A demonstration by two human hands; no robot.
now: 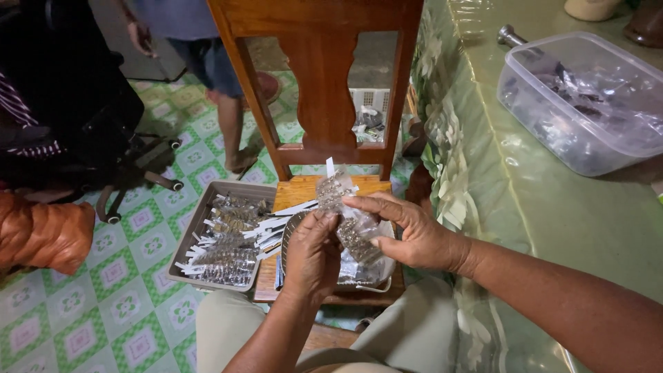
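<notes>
My left hand and my right hand together hold a small clear plastic bag filled with tiny metallic pieces, with a white strip at its top. Both hands hover over the seat of a wooden chair. Under them lies a clear bag with more of the small pieces. To the left, a grey tray holds several filled packets with white strips, stacked and spilling towards the chair seat.
At right stands a table under a green cloth, bearing a clear plastic tub of packets. Another person's bare legs stand behind the chair. A black office chair base and an orange bag sit left on tiled floor.
</notes>
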